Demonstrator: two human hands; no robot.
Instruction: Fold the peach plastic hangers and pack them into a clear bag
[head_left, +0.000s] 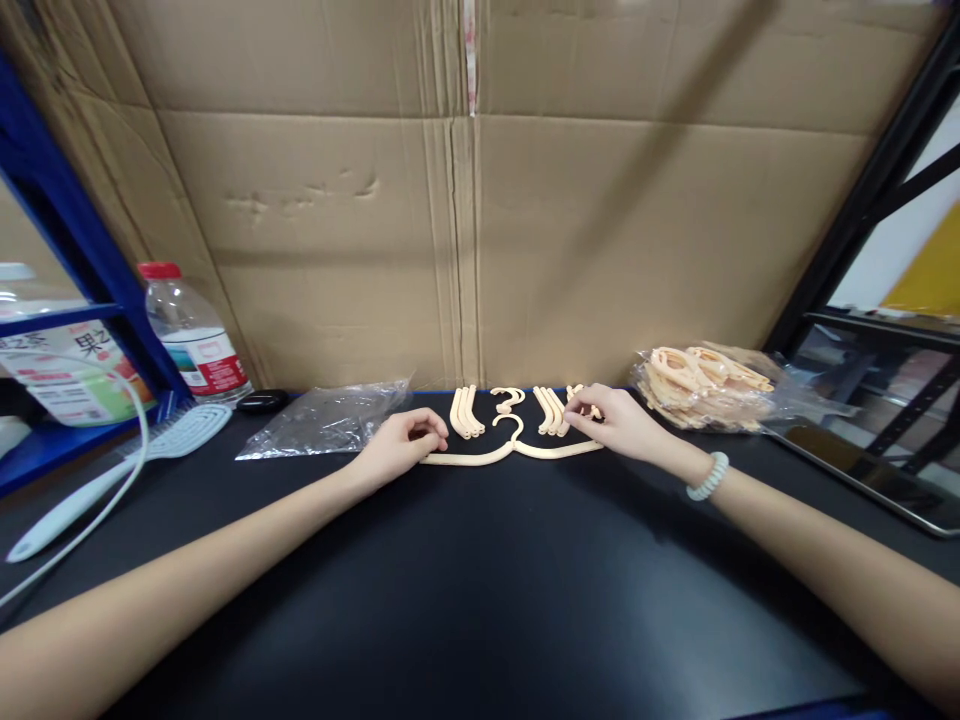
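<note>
One hanger (480, 459) lies between the two sets of fingers, its beige arms meeting beneath a single hook. It appears assembled; whether the joint is locked cannot be confirmed from this view.

Left hand (397, 442): fingers (426, 418) loosely curled, with a gap visible at the thumb, positioned at the hanger's left end. Contact is likely; a firm hold cannot be established.

Right hand (619, 425): fingers (581, 400) bent and partly closed, placed above the hanger's right end and over the edge of the right-hand bundle of arms (549, 412). The fingertips cover part of that bundle, so whether a piece is gripped cannot be told.

Outstanding, as far as can be seen: the left-hand bundle of arms (466, 412) sits just beyond the left fingers, toward the right; loose hooks (508, 402) lie midway between both sets of fingers, behind the hanger. None of these pieces appears joined. Progress is judged to be at an early stage.

Also noted on the counter (480, 600): a flat transparent bag (319, 420) to the left of the left fingers, and a filled bag of similar beige parts (705, 385) to the right of the right fingers.
</note>
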